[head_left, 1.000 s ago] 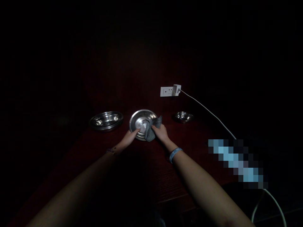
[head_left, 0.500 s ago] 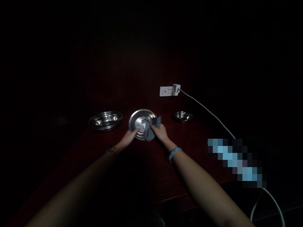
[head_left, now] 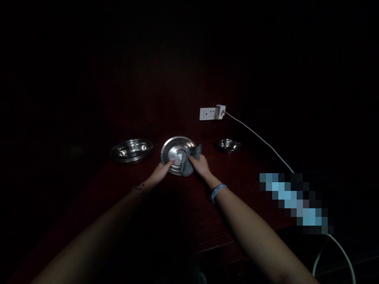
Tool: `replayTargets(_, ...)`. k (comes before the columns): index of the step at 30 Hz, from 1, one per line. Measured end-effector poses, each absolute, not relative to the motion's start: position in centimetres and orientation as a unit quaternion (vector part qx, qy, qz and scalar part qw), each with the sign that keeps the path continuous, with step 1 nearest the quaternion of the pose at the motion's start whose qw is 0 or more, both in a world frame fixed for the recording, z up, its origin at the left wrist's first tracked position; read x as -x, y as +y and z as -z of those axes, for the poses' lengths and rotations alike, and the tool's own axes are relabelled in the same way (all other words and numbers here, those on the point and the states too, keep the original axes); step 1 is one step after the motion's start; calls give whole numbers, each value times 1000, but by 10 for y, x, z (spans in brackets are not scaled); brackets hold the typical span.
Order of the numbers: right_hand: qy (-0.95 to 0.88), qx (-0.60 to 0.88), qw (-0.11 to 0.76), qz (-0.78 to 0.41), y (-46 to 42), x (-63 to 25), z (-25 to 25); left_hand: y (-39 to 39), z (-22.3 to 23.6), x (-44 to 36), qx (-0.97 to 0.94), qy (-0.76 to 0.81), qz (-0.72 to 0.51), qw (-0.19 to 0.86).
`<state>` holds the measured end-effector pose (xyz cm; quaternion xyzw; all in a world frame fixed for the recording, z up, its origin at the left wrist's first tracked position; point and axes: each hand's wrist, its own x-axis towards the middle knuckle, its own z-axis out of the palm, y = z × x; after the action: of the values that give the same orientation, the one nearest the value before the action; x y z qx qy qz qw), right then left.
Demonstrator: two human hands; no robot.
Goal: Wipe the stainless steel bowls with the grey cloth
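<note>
A shiny steel bowl [head_left: 171,148] is tilted toward me in the middle of the head view. My left hand [head_left: 160,172] grips its near left rim, thumb over the inside and the other fingers hidden beneath. A grey cloth [head_left: 186,163] is bunched in my right hand [head_left: 201,165], pressed against the bowl's right side. The right thumb lies on the cloth; the rest of those fingers are hidden behind cloth and rim. To the left sits a stack of similar steel bowls [head_left: 132,151]. A smaller steel bowl [head_left: 229,146] stands to the right.
The dark red wooden table [head_left: 213,225] has its near edge toward the bottom. On the wall behind is a white socket [head_left: 207,114] with a charger [head_left: 220,111] plugged in. Its white cable [head_left: 266,144] runs down to the right, past a blurred-out bluish patch.
</note>
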<state>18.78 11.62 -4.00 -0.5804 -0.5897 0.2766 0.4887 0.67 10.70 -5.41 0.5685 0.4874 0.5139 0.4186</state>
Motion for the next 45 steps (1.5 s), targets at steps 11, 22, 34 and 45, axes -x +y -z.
replayTargets(11,-588,581,488,-280,118,-188,42,105,51,-8,-564,486,-514,426)
replayTargets(22,-592,578,488,-279,118,-189,43,106,52,-8,-561,496,-511,423)
replayTargets(34,-586,587,483,-280,117,-188,41,104,50,-8,-567,487,-512,424)
replayTargets(45,-588,585,485,-276,118,-189,42,106,53,-8,-560,486,-518,426)
